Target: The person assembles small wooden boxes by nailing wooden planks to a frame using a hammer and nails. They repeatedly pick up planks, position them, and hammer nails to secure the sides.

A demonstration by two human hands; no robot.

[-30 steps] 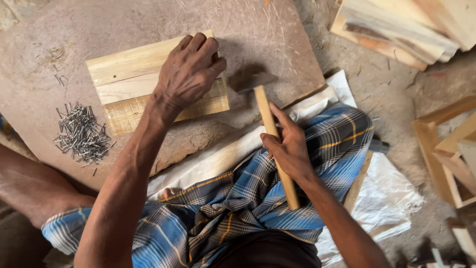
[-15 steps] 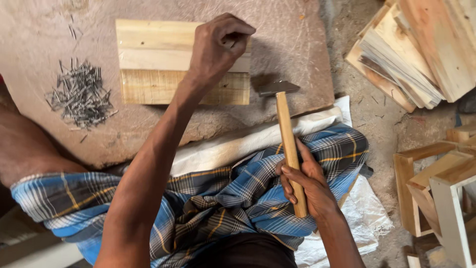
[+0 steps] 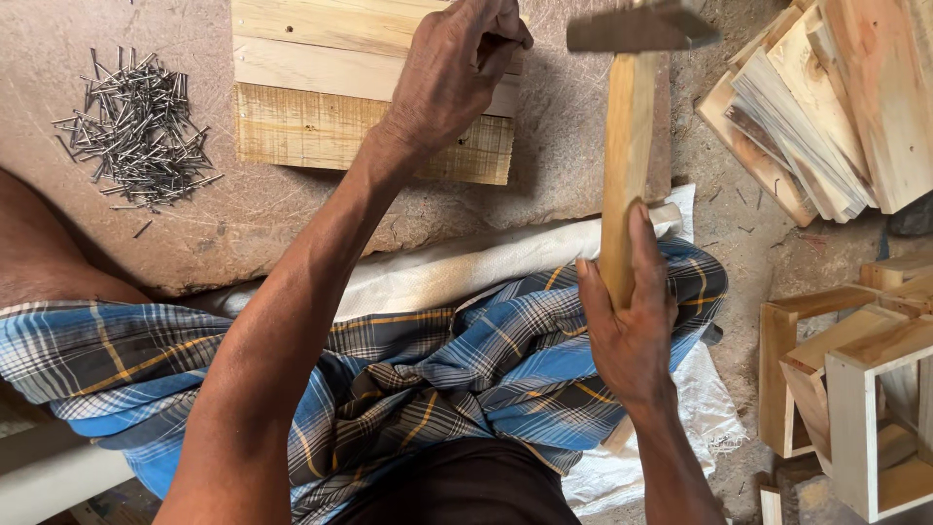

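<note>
My left hand point(image 3: 457, 68) rests over a pale wooden slat panel point(image 3: 321, 97) on a stone slab, fingers pinched together at the panel's right end; whatever they pinch is too small to see. My right hand point(image 3: 632, 331) grips the wooden handle of a hammer point(image 3: 627, 146), which is raised with its dark metal head near the top of the view, to the right of my left hand.
A loose pile of nails point(image 3: 141, 126) lies on the stone slab point(image 3: 243, 224) at the left. Stacked wooden slats point(image 3: 826, 107) sit at the upper right, and small wooden frames point(image 3: 855, 389) at the lower right. A blue checked cloth point(image 3: 408, 379) covers my lap.
The hammer has been lifted from resting on the slab to a raised position. My left hand went from flat on the panel to a pinch at its right end.
</note>
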